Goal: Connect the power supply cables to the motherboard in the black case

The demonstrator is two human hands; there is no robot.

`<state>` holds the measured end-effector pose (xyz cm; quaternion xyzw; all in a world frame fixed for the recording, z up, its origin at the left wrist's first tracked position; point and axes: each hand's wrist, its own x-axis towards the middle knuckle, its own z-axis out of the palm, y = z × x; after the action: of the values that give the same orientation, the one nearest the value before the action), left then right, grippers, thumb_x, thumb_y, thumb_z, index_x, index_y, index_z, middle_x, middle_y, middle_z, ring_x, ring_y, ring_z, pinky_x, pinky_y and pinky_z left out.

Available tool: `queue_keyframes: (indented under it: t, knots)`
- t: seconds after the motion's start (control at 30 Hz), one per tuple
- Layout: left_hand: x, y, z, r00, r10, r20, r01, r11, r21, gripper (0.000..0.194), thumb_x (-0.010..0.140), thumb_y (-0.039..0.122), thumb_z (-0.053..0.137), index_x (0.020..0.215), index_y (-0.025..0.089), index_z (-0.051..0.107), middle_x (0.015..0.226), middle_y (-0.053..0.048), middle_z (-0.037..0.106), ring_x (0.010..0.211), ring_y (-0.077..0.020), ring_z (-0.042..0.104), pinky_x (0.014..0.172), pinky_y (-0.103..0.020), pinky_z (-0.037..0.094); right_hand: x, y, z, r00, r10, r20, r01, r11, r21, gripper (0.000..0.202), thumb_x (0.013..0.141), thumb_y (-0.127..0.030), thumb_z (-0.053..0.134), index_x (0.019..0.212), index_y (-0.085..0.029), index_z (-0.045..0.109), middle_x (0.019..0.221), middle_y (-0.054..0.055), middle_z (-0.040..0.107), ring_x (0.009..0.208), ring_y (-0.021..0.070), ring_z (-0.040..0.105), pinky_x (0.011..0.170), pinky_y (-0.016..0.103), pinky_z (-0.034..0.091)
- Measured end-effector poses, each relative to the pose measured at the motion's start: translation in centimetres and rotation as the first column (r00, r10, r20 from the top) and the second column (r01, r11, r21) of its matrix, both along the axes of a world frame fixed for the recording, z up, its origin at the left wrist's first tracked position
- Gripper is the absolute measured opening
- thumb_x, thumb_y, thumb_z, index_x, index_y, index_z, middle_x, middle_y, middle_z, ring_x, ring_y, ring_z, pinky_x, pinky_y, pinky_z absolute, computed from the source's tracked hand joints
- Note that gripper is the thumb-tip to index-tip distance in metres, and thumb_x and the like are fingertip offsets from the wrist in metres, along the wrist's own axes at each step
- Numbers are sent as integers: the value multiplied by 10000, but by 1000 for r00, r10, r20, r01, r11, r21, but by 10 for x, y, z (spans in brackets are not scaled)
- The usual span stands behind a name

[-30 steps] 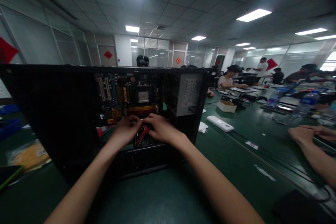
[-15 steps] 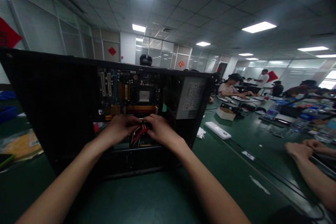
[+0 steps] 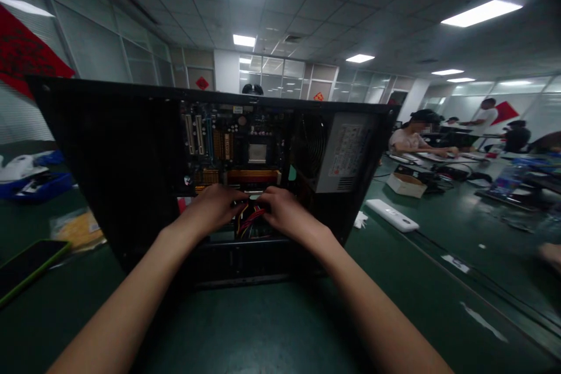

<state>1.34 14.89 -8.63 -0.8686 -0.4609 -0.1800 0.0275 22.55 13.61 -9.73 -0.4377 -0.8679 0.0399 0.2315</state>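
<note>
Head view: multicolored cable bundle (image 3: 251, 222) is low inside PC case (image 3: 118, 158), set back from worktop (image 3: 245, 327) near edge (out of frame). L hand (image 3: 214, 205) and R hand (image 3: 286, 211): fingers curled at bundle, grip n/confirmed. Bundle prob. light, pliable; grasp whole, not by indiv. strand.

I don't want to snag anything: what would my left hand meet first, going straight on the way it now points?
Probably the coloured cables, just ahead of your left hand, with your right hand beyond them. Depth inside the dark computer case is unclear, so this is tentative.
</note>
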Motion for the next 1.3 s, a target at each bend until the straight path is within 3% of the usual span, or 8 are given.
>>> queue_keyframes:
  t: [0.2,0.37,0.63,0.8,0.9,1.0,1.13,1.3]
  knots:
    - [8,-1,-5,996,54,-71,-48,996,80,312,939,263,575,1209,297,729,1149,-58,764,1058,-279,717,897,-367,546,-1,3,-3,999,-43,30,42,999,22,275,844,-47,610,1096,-111,702,1078,107,656,1005,196,617,852,273,440]
    - [8,-1,-5,994,110,-19,-108,991,84,273,926,249,596,1153,236,748,1105,-88,770,1046,-301,718,895,-394,544,1,8,-9,999,-31,36,28,997,78,229,837,-65,610,1054,-107,668,1059,108,664,1003,210,608,830,279,424]
    - [7,-4,-9,958,-35,286,81,985,-150,219,856,163,627,1044,197,734,988,-28,785,935,-203,737,843,-290,553,-2,2,-4,995,-56,85,54,998,20,218,855,-80,600,1047,-118,696,1084,123,695,1048,227,635,830,268,427]
    - [6,-8,-9,928,-108,358,191,960,-204,219,864,155,594,1044,197,711,1020,-26,776,959,-189,728,866,-296,551,-2,4,-3,994,-47,102,44,999,32,238,865,-96,595,1075,-120,702,1083,130,703,1044,235,646,816,270,433]
    - [7,-5,-9,925,-79,371,178,955,-239,219,834,122,617,1018,186,716,984,-22,780,929,-178,734,843,-278,557,-2,5,-5,994,-37,104,33,999,40,238,864,-97,588,1071,-125,702,1074,128,706,1025,230,651,801,268,435]
    - [8,1,-8,950,-31,310,105,969,-224,192,840,139,644,1001,184,739,956,-20,787,902,-179,741,814,-264,560,-2,5,-5,993,-40,108,35,999,40,222,857,-86,579,1037,-126,702,1071,129,705,1013,226,653,790,268,435]
    - [6,12,-2,996,14,89,-7,997,-79,217,871,189,656,1060,210,760,1007,-36,790,961,-217,738,873,-309,553,-2,6,-5,992,-80,101,74,995,66,198,858,-93,584,1025,-112,690,1086,135,698,1010,229,652,805,269,437]
    - [6,19,1,986,100,-137,-96,995,33,256,924,279,617,1137,242,755,1085,-65,778,1034,-273,725,868,-351,554,-2,9,-7,989,-105,102,100,994,54,214,864,-99,597,1061,-100,684,1126,146,693,1033,227,650,840,263,441]
